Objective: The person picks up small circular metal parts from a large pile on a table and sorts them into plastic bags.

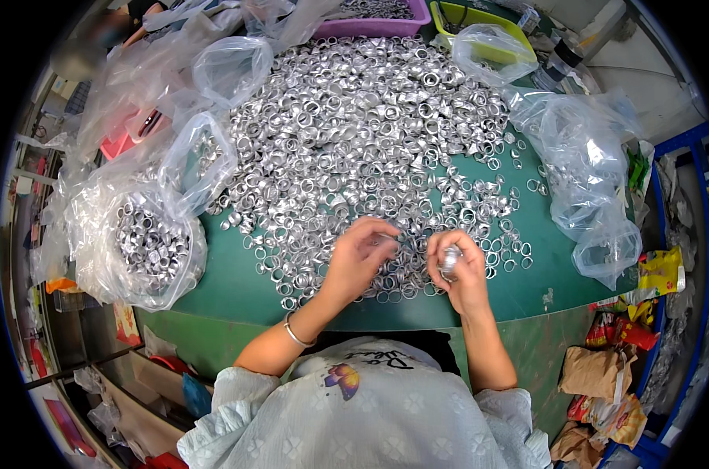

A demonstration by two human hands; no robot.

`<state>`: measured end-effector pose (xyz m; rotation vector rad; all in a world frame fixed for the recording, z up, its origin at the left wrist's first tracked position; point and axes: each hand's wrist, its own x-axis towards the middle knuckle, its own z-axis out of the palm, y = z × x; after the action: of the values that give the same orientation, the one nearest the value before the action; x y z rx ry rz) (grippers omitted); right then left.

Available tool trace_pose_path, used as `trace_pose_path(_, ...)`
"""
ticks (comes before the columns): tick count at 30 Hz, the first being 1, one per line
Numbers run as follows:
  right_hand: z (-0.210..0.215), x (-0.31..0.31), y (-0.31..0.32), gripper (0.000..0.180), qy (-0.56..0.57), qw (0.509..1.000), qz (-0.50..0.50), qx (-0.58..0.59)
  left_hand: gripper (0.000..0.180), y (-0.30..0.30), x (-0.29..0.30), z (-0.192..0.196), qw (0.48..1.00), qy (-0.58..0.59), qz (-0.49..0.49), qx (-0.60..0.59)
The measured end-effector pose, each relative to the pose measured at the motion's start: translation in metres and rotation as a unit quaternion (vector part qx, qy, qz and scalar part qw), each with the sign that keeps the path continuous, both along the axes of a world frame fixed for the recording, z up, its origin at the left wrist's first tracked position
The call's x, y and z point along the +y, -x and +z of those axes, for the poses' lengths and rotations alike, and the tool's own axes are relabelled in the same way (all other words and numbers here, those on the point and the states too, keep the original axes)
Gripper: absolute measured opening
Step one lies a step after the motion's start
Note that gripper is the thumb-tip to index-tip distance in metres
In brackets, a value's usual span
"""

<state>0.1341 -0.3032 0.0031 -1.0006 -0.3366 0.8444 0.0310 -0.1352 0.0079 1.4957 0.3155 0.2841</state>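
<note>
A broad heap of silvery metal rings (346, 133) covers the middle of a green table. Above its near edge, my left hand (356, 254) is curled with thumb and fingers close together. Something shiny shows between them, too blurred to make out. To its right, my right hand (460, 270) is closed around a few metal rings (450, 260), which show between thumb and fingers. Loose rings lie just beneath and between both hands, and the two hands are apart.
A clear plastic bag (89, 242) of rings stands at the table's left. Another clear bag (581, 180) lies at the right edge. Purple (370, 29) and yellow-green (479, 17) bins stand at the back. Snack packages (620, 332) and a blue rack (702, 258) are off to the right.
</note>
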Motion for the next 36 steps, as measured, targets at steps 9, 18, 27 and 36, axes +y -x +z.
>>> trace_pose_path(9,-0.005,-0.066,-0.030,0.023,-0.188,0.909,-0.085,0.363,0.032,-0.007,0.013,-0.001,0.876,-0.481,0.021,0.002)
trace_pose_path(18,0.014,-0.046,-0.068,0.014,0.303,0.919,-0.179,-0.179,0.036,-0.068,-0.020,-0.016,0.820,-0.556,-0.139,-0.007)
trace_pose_path(27,0.009,-0.058,-0.060,0.012,0.249,0.962,-0.084,-0.076,0.033,-0.050,-0.019,0.001,0.832,-0.540,-0.123,-0.047)
trace_pose_path(36,-0.001,-0.046,-0.045,0.014,0.399,0.744,-0.100,-0.526,0.019,-0.109,-0.029,-0.017,0.802,-0.589,-0.091,0.038)
